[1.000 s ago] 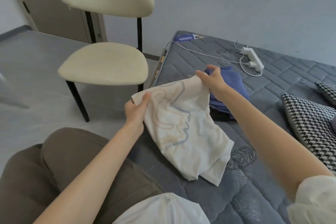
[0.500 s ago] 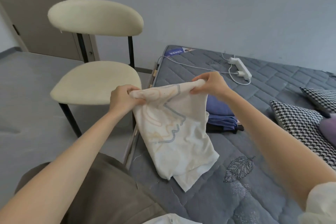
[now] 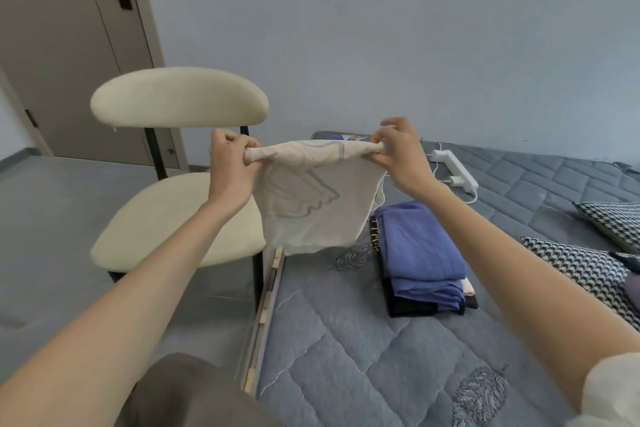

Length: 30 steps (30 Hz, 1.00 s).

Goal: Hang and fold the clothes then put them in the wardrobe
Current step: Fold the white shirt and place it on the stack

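Nearest you lies the mattress (image 3: 346, 357), with the folded pile (image 3: 419, 253) on it to the right. Above its left edge your left hand (image 3: 232, 163) and right hand (image 3: 398, 156), held apart, each grip a bunched top corner of the shirt (image 3: 311, 211), which hangs free in the air. Pull the top edge taut and level (the corners look rolled, perhaps twisted), then lower it flat before folding. Beyond stands the chair (image 3: 173, 218).
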Each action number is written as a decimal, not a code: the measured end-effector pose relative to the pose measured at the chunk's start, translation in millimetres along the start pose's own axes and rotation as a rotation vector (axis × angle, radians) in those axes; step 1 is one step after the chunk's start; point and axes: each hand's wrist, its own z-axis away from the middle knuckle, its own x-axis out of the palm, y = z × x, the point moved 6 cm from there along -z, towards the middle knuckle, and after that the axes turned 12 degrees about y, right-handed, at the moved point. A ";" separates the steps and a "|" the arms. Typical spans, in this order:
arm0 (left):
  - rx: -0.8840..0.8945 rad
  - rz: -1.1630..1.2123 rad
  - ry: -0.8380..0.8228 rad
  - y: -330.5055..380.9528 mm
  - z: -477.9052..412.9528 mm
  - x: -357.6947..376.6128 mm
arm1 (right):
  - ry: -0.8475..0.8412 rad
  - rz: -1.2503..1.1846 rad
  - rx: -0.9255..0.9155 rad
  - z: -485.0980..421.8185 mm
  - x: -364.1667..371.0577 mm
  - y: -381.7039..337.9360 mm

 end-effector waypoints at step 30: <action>-0.335 -0.070 -1.200 -98.7 239.6 15.5 | -1.108 0.002 0.361 262.1 40.5 76.3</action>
